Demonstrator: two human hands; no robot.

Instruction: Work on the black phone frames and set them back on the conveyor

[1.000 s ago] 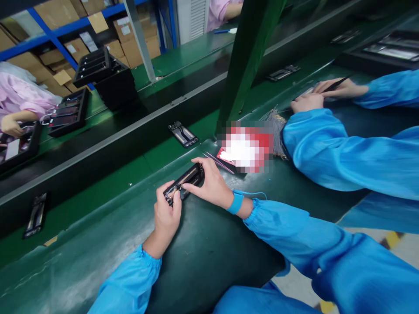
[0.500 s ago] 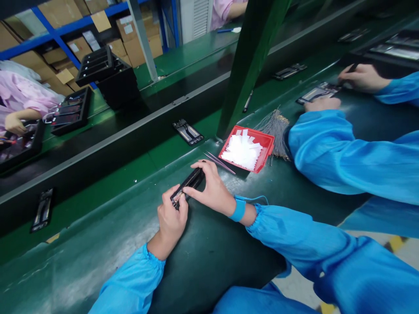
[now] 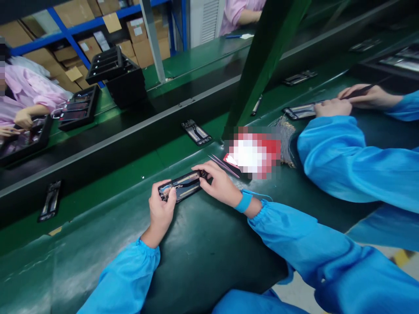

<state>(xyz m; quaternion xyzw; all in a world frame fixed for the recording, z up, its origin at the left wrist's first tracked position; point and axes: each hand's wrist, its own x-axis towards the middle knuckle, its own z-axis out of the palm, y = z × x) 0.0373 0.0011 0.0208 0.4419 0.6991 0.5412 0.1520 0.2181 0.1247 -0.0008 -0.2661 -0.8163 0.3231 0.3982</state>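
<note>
I hold a black phone frame (image 3: 181, 188) between both hands, low over the dark green bench mat (image 3: 203, 248). My left hand (image 3: 161, 210) grips its left end with the thumb on top. My right hand (image 3: 218, 184) pinches its right end with the fingers curled over the edge. The frame lies nearly flat, its open inside facing up. A blue wrist strap (image 3: 245, 201) circles my right wrist. Pink tweezers (image 3: 225, 165) lie on the mat just beyond my right hand.
A red tray (image 3: 275, 146) of white slips sits right of the tweezers, a bundle of thin wires (image 3: 288, 135) beside it. A co-worker in blue sleeves (image 3: 340, 152) works on another frame (image 3: 299, 111). Frames (image 3: 196, 132) ride the conveyor; black trays (image 3: 114, 74) stand behind.
The phone frame has turned from tilted on edge to nearly flat, and my left hand has slid out to its left end. The co-worker's hands have shifted on their own frame.
</note>
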